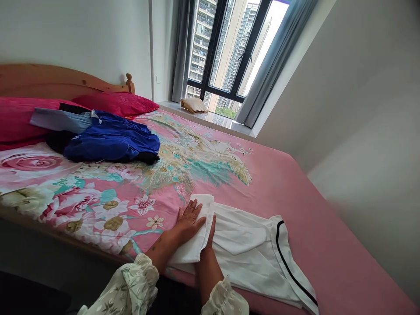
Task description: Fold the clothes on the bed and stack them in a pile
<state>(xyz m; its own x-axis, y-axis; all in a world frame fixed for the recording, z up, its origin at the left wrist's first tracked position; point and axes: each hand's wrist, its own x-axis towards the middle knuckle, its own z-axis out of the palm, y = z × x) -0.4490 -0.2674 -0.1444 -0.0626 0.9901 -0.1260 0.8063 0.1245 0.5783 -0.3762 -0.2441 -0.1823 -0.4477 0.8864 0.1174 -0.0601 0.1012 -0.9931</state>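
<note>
A white garment point(243, 258) with a black stripe along its right end lies flat near the bed's front edge. Its left end is folded over into a narrow layered flap point(204, 205). My left hand point(189, 222) rests flat on this flap, fingers stretched out and slightly apart. Along the flap's right edge stands my right hand point(211, 234), turned on its side with straight fingers; the flap hides part of it. Neither hand grips the cloth as far as I can see.
A pile of dark and blue clothes point(114, 138) lies on the bed's left side, by red pillows point(114, 103) and a wooden headboard point(65, 81). The floral bedsheet point(275, 175) reaches the right wall. A beige folded item point(193, 105) sits on the windowsill.
</note>
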